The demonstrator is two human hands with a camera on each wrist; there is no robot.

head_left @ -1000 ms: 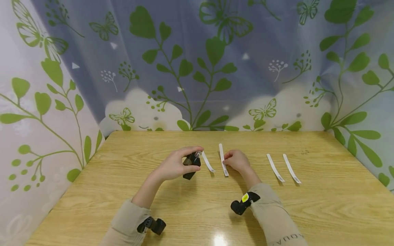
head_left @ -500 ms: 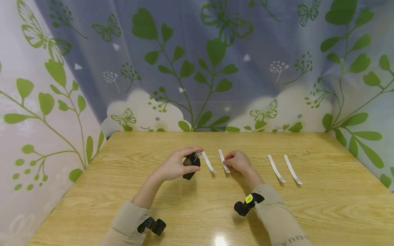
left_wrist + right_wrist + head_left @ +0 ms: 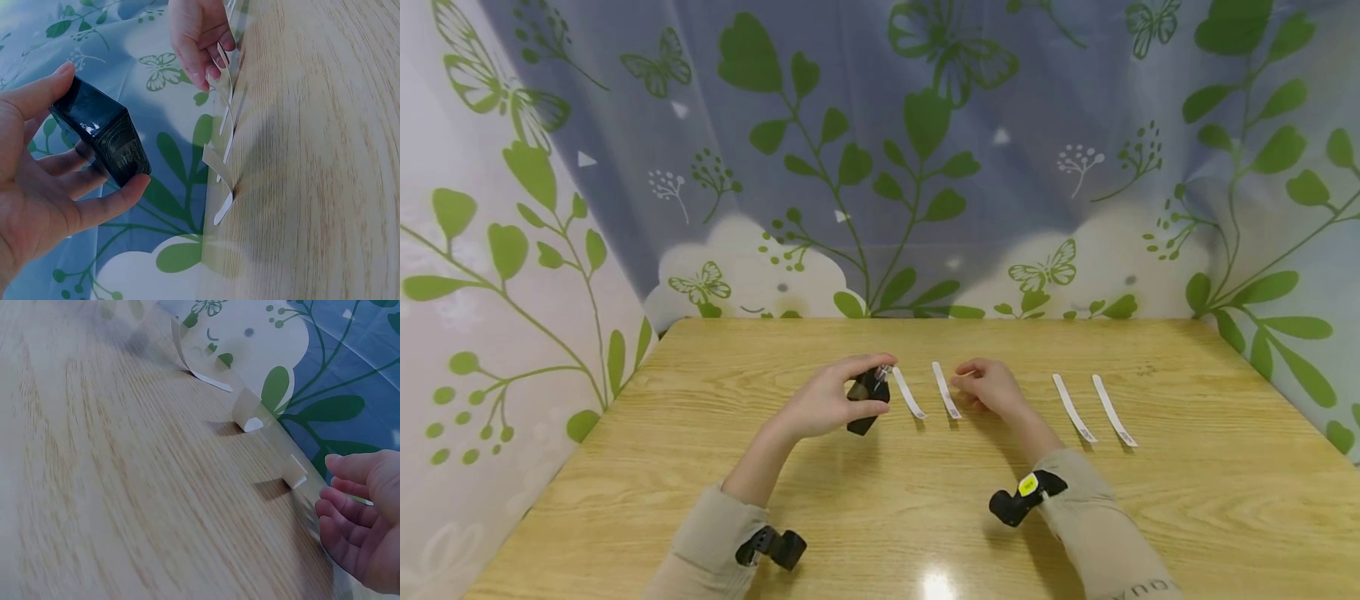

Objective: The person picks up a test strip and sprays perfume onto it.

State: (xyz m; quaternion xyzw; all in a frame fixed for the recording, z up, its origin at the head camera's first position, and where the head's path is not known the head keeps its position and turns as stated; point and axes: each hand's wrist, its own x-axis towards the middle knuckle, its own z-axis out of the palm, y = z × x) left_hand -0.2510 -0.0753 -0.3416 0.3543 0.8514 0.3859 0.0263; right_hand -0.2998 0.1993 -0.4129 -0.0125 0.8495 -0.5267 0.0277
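My left hand (image 3: 823, 404) grips a black, faceted glass perfume bottle (image 3: 868, 390) above the table, fingers over its top and thumb below. A clear, shiny spray neck shows at its upper right in the head view. Just right of the bottle lies a curved white paper test strip (image 3: 909, 393) with small print at its near end. A second white test strip (image 3: 946, 390) lies beside it. My right hand (image 3: 992, 387), fingers loosely bent and holding nothing, hovers close to the right of that second strip. In the right wrist view the strips' ends (image 3: 247, 417) curl up from the wood.
Two more white test strips, one left (image 3: 1073, 407) and one right (image 3: 1113, 410), lie side by side farther right on the wooden table (image 3: 865, 517). A leaf-and-butterfly printed curtain (image 3: 820, 167) hangs behind the table's far edge. Wrist cameras (image 3: 771, 547) sit on both sleeves.
My right hand lets go of the second strip, now lying slightly nearer, and shifts a little right. My left hand keeps holding the perfume bottle in the same place.
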